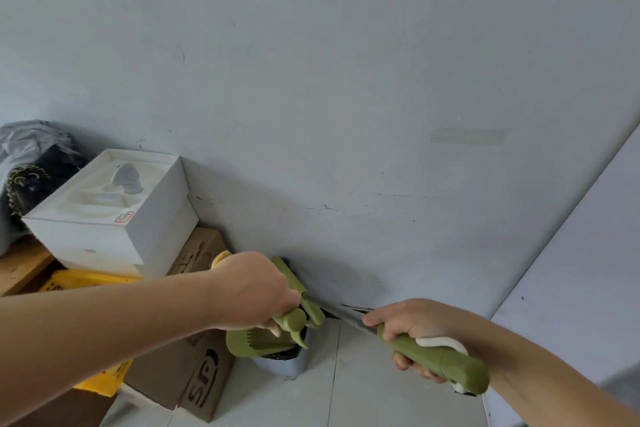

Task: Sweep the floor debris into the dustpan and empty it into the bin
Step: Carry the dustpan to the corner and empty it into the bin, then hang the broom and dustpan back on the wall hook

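My left hand (252, 291) grips the green handle of the dustpan (258, 343), which hangs tilted right over the small grey bin (287, 366) lined with a black bag, down in the wall corner. My right hand (412, 329) grips the green broom handle (446, 359); its metal shaft runs up-left toward the dustpan. The broom head (294, 282) shows as a green piece behind my left hand, against the wall. What lies inside the pan and bin is hidden.
A white box (110, 218) sits on stacked cardboard boxes (194, 381) and a yellow crate (79, 279) at left. A grey bag (31, 146) lies behind them. The pale wall (346, 97) is close ahead, with grey floor tiles (381, 392) below.
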`<state>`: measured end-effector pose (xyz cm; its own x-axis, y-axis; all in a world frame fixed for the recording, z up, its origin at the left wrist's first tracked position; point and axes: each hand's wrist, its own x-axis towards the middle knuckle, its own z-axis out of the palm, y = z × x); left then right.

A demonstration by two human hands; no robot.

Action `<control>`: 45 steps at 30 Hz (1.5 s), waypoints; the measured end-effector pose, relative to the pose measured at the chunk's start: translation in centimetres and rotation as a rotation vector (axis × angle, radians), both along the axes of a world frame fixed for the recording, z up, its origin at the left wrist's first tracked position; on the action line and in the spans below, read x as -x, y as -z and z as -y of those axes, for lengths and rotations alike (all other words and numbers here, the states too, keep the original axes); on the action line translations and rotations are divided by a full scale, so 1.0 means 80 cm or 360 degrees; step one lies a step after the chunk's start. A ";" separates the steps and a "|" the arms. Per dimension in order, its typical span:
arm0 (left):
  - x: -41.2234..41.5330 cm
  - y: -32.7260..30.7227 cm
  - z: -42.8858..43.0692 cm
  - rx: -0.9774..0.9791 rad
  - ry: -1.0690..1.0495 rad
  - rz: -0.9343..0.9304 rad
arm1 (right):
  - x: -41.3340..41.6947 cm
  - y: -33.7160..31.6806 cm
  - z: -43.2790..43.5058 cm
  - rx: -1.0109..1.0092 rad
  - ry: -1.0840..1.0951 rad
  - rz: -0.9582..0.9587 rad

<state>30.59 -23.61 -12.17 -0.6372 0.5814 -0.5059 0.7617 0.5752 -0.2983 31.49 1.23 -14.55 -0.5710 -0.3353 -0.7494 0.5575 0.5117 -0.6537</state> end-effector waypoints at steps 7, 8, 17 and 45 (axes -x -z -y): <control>-0.011 0.037 -0.030 0.0081 0.0088 0.0072 | -0.010 -0.006 0.005 0.0035 0.0051 -0.0011; -0.005 0.038 -0.035 0.0067 0.0099 0.0053 | -0.010 -0.005 0.004 0.0032 0.0052 -0.0010; 0.008 0.029 -0.035 0.0112 0.0045 0.0003 | -0.022 0.005 0.000 0.0082 0.0086 0.0038; 0.036 -0.155 0.047 -0.0801 -0.0685 -0.0456 | 0.065 -0.229 0.074 0.0585 -0.0254 -0.0854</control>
